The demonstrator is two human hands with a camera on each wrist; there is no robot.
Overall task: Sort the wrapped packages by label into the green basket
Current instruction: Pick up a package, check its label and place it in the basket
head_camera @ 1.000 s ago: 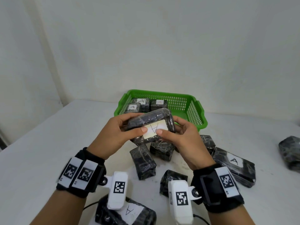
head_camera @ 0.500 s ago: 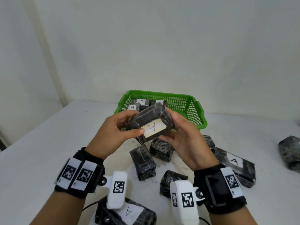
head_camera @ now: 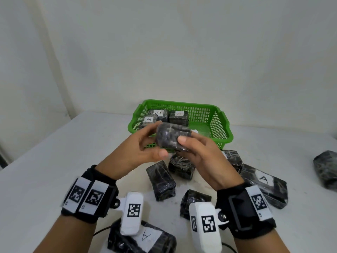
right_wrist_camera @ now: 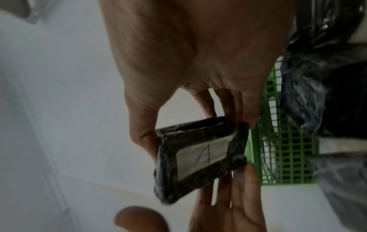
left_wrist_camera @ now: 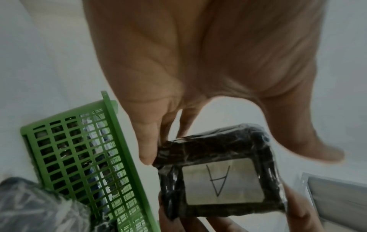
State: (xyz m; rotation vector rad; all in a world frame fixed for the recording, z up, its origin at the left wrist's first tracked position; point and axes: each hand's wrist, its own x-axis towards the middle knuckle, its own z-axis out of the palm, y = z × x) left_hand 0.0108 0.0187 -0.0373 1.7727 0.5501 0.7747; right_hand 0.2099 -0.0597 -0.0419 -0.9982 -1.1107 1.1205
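The wrapped package [head_camera: 173, 136] is held at frame centre, before the green basket's [head_camera: 222, 128] near rim; its "A" label [left_wrist_camera: 222, 182] is turned away from the head view; it is pinched by thumb and curled fingers of the right hand [head_camera: 206, 161]; the left hand [head_camera: 135, 154] is loosely spread, fingertips touching it, thumb clear; three packages [head_camera: 177, 117] lie in the basket.

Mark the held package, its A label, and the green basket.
held package [head_camera: 171, 136]: head view, dark wrapped side facing the camera.
A label [left_wrist_camera: 222, 182]: left wrist view, middle of the white sticker.
green basket [head_camera: 221, 131]: head view, right mesh wall.
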